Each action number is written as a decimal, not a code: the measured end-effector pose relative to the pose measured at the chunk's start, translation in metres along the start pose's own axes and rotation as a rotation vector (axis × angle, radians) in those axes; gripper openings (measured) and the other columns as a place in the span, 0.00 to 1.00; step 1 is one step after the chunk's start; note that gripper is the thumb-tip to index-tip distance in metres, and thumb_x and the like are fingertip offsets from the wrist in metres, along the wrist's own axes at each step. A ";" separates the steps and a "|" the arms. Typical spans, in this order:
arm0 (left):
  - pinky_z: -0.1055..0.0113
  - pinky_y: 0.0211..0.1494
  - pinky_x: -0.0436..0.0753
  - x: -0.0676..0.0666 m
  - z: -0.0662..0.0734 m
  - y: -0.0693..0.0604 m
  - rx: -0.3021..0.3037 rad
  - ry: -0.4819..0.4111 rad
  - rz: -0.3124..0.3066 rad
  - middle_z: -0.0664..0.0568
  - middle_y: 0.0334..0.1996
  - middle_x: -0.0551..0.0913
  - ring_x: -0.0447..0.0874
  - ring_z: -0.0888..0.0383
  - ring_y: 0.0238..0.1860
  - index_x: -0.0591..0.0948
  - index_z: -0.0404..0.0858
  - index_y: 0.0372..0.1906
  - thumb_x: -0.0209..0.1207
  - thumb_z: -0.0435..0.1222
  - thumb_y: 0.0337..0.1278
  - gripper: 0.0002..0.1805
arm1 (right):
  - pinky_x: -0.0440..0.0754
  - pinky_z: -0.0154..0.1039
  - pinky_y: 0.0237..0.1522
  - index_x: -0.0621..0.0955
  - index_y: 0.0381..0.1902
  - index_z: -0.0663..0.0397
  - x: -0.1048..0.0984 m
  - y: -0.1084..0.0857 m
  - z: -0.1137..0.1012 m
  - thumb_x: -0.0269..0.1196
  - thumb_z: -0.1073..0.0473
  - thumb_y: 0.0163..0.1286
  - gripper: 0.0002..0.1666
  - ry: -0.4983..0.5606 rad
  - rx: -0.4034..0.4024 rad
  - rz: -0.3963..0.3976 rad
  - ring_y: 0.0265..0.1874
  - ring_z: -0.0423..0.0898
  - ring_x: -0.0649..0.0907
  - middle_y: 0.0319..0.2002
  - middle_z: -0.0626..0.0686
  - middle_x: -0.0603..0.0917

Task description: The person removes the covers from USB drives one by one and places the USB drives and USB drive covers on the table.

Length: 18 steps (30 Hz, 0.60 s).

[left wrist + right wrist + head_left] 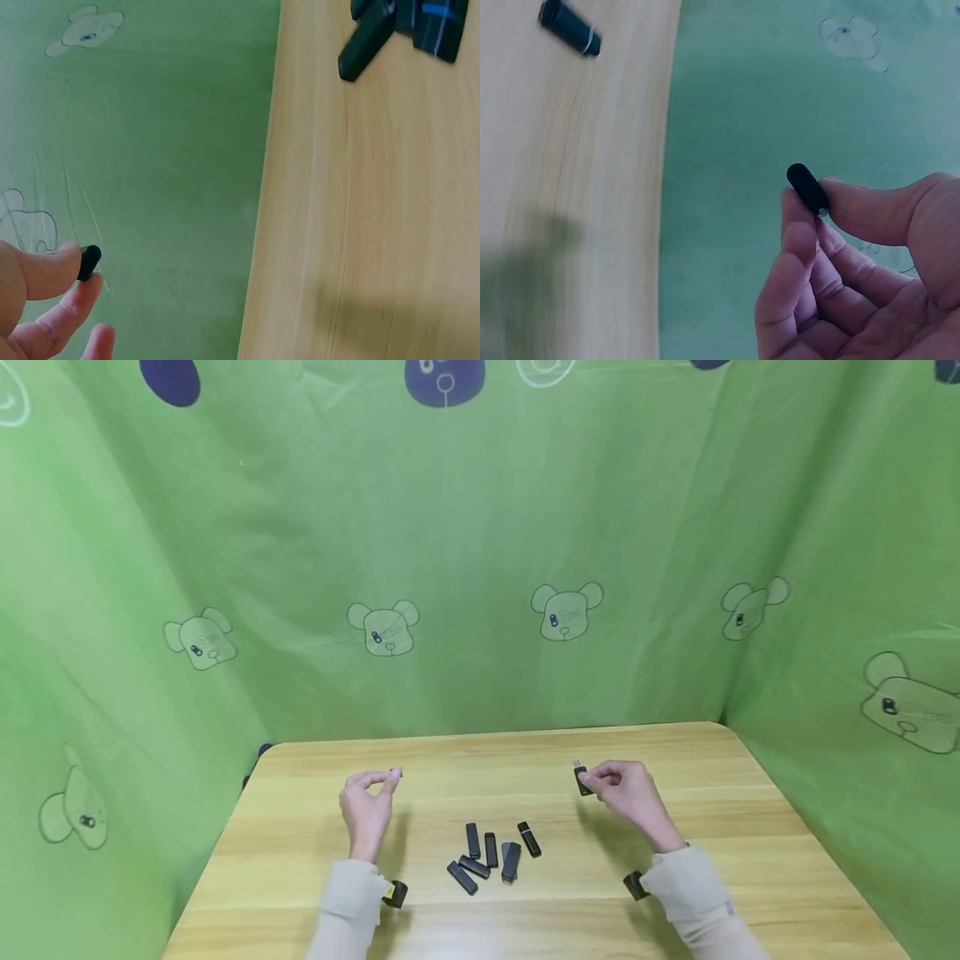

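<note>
My left hand (366,810): pinches black piece (90,262). My right hand (630,792): pinches stick (581,781), well rightward of black piece, plug (578,763) pointing away from me.

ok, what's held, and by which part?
Right hand pinches a USB stick by its black body; left hand pinches a small black piece, exact part unclear.

The left hand (367,804) pinches a dark piece (400,772), the right hand (627,788) a USB stick (582,782). Black sticks (491,850) dot the table (487,777).
</note>
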<state>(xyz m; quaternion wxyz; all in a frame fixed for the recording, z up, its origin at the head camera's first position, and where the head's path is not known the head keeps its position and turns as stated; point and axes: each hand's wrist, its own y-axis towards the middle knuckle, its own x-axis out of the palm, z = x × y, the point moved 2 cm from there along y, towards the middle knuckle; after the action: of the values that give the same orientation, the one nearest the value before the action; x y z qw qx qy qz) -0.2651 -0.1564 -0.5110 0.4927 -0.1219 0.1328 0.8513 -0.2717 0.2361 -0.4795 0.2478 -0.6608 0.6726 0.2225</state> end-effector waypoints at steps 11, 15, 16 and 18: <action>0.37 0.73 0.66 -0.004 0.001 -0.001 -0.005 -0.019 -0.008 0.35 0.57 0.82 0.74 0.35 0.66 0.88 0.31 0.40 0.67 0.42 0.63 0.16 | 0.78 0.37 0.28 0.85 0.44 0.65 -0.014 0.036 0.032 0.64 0.52 0.73 0.18 -0.026 0.047 -0.014 0.29 0.47 0.81 0.29 0.52 0.84; 0.38 0.72 0.67 -0.005 0.003 -0.002 0.009 -0.020 0.007 0.35 0.56 0.83 0.75 0.36 0.65 0.88 0.31 0.40 0.67 0.42 0.63 0.16 | 0.78 0.39 0.29 0.85 0.45 0.65 -0.018 0.053 0.054 0.63 0.52 0.73 0.19 -0.031 0.099 -0.033 0.26 0.45 0.80 0.27 0.50 0.83; 0.38 0.72 0.67 -0.005 0.003 -0.003 0.007 -0.019 0.008 0.35 0.56 0.83 0.75 0.36 0.65 0.88 0.31 0.40 0.67 0.42 0.63 0.16 | 0.78 0.39 0.29 0.84 0.46 0.65 -0.018 0.058 0.059 0.63 0.52 0.73 0.19 -0.033 0.116 -0.042 0.25 0.45 0.80 0.26 0.49 0.83; 0.38 0.71 0.68 -0.005 0.003 -0.003 0.001 -0.015 0.008 0.35 0.57 0.83 0.75 0.36 0.64 0.88 0.31 0.40 0.67 0.42 0.63 0.16 | 0.77 0.38 0.28 0.85 0.46 0.65 -0.019 0.066 0.069 0.63 0.52 0.72 0.19 -0.038 0.152 -0.056 0.21 0.42 0.77 0.23 0.47 0.81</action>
<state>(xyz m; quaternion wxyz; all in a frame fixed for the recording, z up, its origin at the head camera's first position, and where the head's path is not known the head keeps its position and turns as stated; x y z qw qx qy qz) -0.2597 -0.1580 -0.5066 0.4904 -0.1150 0.1299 0.8540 -0.3350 0.2959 -0.5237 0.3159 -0.6543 0.6641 0.1765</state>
